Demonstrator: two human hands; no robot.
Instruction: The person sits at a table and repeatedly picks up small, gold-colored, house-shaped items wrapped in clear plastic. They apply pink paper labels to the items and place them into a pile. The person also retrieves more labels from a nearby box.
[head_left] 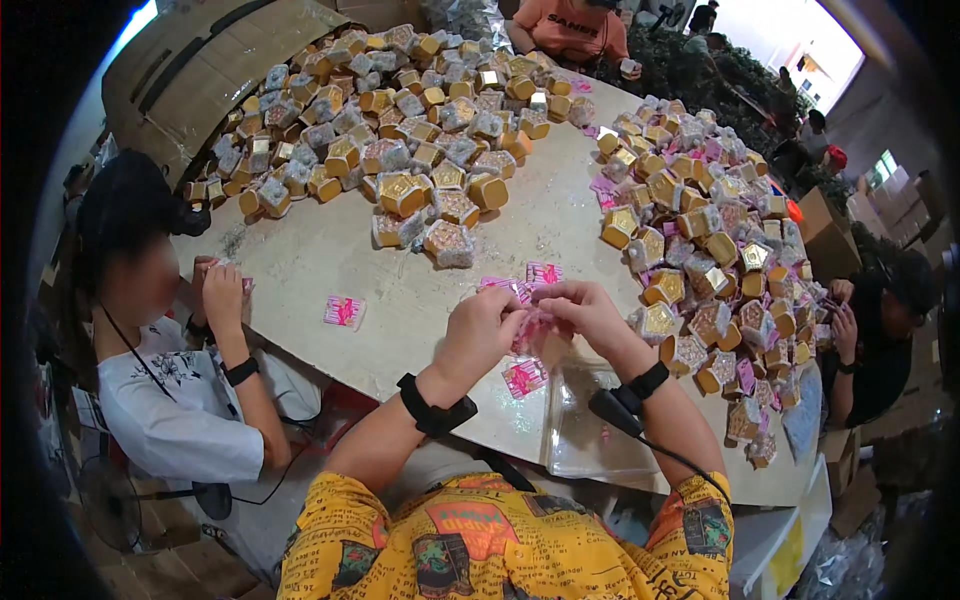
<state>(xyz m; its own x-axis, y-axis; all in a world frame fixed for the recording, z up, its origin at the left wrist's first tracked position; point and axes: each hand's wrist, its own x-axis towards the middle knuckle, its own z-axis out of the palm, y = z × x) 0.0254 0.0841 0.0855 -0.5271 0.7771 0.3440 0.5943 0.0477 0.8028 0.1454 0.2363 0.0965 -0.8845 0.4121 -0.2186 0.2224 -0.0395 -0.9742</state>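
Observation:
Close together over the near part of the table, my left hand (482,335) and my right hand (592,318) have their fingers pinched on a small pink, partly see-through piece (537,322). Its exact kind is hard to make out. Just beyond my fingers lie a pink-and-white striped card (544,272) and another striped card (503,289), partly hidden by my left hand. A similar card (525,377) rests just below my hands. Farther left, one more card (344,312) lies alone on the tabletop.
A clear plastic tray (602,440) sits at the near edge, below my right forearm. Gold pentagonal boxes with glittery pieces form a heap (400,130) at the far left and another (710,250), mixed with pink cards, at right. People work at left (180,390), right (880,340) and far side (570,30).

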